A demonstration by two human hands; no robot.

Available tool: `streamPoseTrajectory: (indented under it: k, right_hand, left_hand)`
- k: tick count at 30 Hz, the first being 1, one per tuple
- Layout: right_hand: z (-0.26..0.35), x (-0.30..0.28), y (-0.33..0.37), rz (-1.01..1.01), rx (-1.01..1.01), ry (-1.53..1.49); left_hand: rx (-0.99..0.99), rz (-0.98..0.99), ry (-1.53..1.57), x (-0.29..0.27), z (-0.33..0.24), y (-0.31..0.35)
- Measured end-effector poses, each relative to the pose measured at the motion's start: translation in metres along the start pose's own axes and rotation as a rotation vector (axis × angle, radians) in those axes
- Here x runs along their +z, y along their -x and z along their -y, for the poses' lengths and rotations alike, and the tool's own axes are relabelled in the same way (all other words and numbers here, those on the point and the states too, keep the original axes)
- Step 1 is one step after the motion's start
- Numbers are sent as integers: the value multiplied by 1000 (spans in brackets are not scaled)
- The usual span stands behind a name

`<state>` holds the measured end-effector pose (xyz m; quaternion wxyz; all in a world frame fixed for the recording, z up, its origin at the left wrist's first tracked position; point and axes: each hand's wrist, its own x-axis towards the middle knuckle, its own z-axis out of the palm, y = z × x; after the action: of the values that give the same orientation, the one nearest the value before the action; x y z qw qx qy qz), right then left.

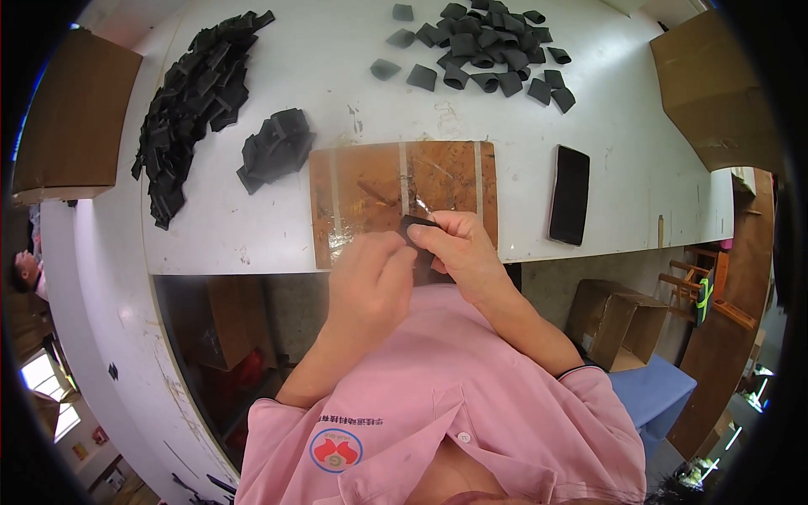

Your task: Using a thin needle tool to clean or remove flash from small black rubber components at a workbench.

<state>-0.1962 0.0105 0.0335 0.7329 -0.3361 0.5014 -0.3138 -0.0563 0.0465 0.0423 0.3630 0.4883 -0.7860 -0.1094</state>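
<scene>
Just over the near edge of the table, both hands work on a small black sleeve-like piece that looks like soft fabric or foam. My left hand has its fingers closed at the piece's left side, its fingertips partly hidden. My right hand pinches the piece, the thumb pressed on its upper part. A small shiny metallic thing shows just beyond the right fingers; whether it is held or lies on the board I cannot tell. Beneath and beyond the hands is a brown cardboard sheet with tape strips.
Loose black sleeves lie at the far middle. A long heap of flat black pieces curves along the left, beside a smaller heap. A phone lies right of the cardboard. Cardboard boxes stand at the left and right.
</scene>
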Motion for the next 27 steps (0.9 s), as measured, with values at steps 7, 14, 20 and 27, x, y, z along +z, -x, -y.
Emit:
streamPoseTrajectory:
  k: [7, 14, 20, 27]
  right_hand:
    - [4, 1, -2, 31, 91, -71]
    - [-1, -4, 0, 126, 16, -219]
    - [0, -6, 20, -20, -741, 418]
    - [4, -12, 17, 218, -181, -168]
  left_hand:
    - [43, 27, 34, -3, -1, -1]
    - [-259, -51, 249, -5, -2, 5]
    - [-928, -3, 1175, -15, 1, 3]
    - [-846, 24, 1379, -14, -2, 2]
